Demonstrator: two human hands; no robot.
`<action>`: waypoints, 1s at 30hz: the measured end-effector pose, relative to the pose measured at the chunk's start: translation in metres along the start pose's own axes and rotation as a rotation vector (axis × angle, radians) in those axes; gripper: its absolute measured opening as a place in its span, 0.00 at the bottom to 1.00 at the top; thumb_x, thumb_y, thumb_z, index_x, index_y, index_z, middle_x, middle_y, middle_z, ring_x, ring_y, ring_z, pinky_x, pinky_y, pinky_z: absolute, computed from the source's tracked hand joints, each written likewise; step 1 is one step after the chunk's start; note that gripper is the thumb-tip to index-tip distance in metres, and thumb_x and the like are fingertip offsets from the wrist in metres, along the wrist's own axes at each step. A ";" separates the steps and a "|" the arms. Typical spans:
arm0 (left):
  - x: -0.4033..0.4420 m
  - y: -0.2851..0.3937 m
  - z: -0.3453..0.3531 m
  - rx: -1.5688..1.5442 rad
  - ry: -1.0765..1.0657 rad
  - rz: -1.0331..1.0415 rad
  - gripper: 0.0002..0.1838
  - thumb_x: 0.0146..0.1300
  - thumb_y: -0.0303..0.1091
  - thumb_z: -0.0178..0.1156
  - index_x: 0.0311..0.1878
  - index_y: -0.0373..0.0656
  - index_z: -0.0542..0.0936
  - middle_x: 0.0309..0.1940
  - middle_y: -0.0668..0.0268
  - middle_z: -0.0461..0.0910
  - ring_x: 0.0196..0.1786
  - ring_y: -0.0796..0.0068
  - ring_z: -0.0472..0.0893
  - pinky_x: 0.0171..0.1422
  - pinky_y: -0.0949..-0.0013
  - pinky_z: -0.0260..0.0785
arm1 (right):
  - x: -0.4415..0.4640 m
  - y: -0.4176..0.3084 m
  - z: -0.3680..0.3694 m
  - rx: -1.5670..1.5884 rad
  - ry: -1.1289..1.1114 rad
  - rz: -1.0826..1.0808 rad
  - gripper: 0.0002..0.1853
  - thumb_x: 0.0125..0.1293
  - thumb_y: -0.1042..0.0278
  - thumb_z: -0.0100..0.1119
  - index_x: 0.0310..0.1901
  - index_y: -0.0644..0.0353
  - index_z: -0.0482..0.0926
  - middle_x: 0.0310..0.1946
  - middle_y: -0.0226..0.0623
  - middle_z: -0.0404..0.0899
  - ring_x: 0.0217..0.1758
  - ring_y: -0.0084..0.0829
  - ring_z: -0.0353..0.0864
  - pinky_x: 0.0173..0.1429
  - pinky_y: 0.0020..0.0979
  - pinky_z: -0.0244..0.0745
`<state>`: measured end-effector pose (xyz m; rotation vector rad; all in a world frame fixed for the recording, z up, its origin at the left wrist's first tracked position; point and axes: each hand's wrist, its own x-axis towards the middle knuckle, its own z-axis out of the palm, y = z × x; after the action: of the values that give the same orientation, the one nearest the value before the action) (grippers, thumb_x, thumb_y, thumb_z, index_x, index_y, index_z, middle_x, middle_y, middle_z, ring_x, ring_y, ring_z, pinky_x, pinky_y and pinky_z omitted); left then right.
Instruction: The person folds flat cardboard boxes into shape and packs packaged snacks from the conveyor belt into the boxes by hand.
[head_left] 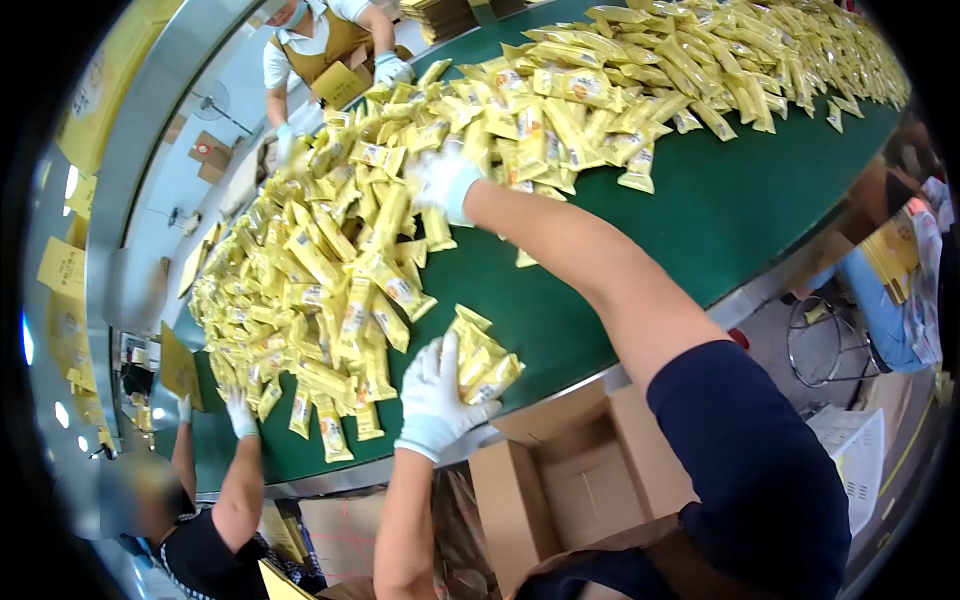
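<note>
Many yellow wrapped packets point(320, 250) lie heaped on a green belt point(730, 200). My left hand point(440, 395), in a white glove, rests at the belt's near edge with its fingers spread against a small group of packets point(482, 360). My right hand point(443, 185), gloved too, reaches across to the middle of the heap; it is blurred and its fingers cannot be made out among the packets.
An open cardboard box point(590, 480) stands below the belt's near edge. A co-worker point(335, 50) stands across the belt, and another point(215, 520) reaches in at the lower left. A white crate point(850, 460) and a stool point(825, 345) are at the right.
</note>
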<state>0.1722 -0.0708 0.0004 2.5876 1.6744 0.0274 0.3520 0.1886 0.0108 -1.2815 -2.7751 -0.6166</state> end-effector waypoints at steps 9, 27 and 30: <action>-0.015 0.001 -0.013 -0.054 -0.059 -0.112 0.60 0.37 0.56 0.74 0.74 0.42 0.58 0.61 0.50 0.70 0.59 0.49 0.72 0.68 0.53 0.63 | -0.072 0.063 0.004 0.063 -0.380 0.217 0.31 0.56 0.30 0.53 0.54 0.39 0.82 0.47 0.41 0.82 0.49 0.40 0.83 0.46 0.48 0.73; -0.024 -0.019 0.012 -0.101 0.157 -0.100 0.40 0.58 0.55 0.62 0.71 0.47 0.67 0.61 0.50 0.69 0.62 0.49 0.69 0.69 0.51 0.57 | 0.101 -0.356 -0.120 -0.015 -0.219 -0.561 0.27 0.65 0.45 0.49 0.58 0.52 0.81 0.61 0.39 0.78 0.68 0.43 0.72 0.70 0.67 0.52; -0.023 -0.016 0.005 -0.128 0.092 -0.156 0.41 0.51 0.54 0.67 0.68 0.48 0.69 0.55 0.51 0.71 0.58 0.52 0.70 0.66 0.53 0.59 | 0.106 -0.283 -0.106 0.054 -0.489 -0.379 0.32 0.65 0.40 0.45 0.63 0.52 0.78 0.61 0.36 0.79 0.67 0.44 0.74 0.69 0.76 0.44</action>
<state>0.1481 -0.0856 -0.0053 2.3914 1.8346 0.2409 0.0587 0.0626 0.0307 -1.0091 -3.4503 -0.2520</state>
